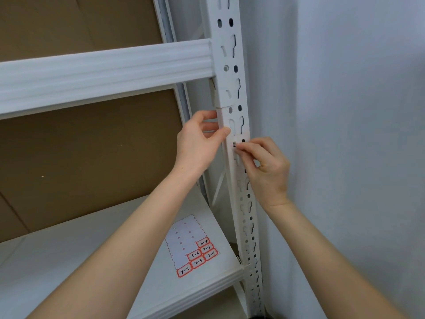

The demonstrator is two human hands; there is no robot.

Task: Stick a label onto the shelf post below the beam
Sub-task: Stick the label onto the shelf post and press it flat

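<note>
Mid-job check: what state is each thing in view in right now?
Beam: level, hooked into the post.
Post: upright, held below the beam.
Left hand: grips the post's edge, thumb on its front.
Right hand: fingertips pinched against the post's front.
Label: not clear to see, perhaps under those fingertips.
Sheet: flat on the shelf, six labels left.
Shelf: bears the sheet.

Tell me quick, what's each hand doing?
Left hand: grips the shelf post.
Right hand: fingertips pinched at the post; whether they hold anything cannot be told.
</note>
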